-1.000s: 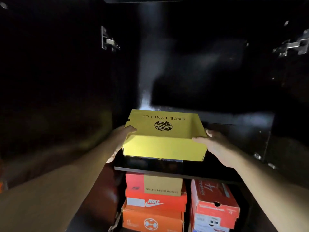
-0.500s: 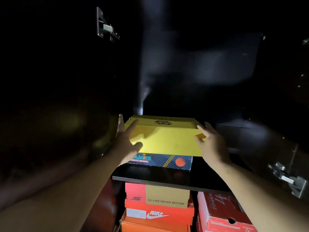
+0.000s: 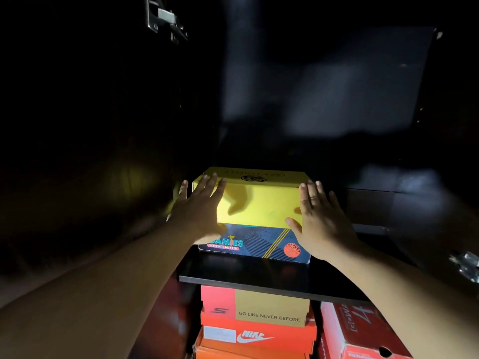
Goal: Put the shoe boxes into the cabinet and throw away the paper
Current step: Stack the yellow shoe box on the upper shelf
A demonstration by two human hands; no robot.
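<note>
Head view: the yellow box point(image 3: 259, 203), which a second ago was gripped at its sides above the shelf edge, now sits at centre frame stacked on a dark patterned box point(image 3: 259, 244) on the black shelf point(image 3: 259, 278). The left hand point(image 3: 199, 211) and right hand point(image 3: 318, 218) have let go; both are spread flat, fingers open, against or just before the yellow front corners, probably nudging it back. This box seems stowed, so more boxes and the paper, nowhere in view, remain.

The yellow box is matte, crisp-edged card with a lid. The lower box looks glossy and printed. The cabinet point(image 3: 337, 99) is dark, faintly reflective, with a metal hinge point(image 3: 166, 19) at upper left. Red and orange boxes point(image 3: 259, 322) stack at the lower centre.
</note>
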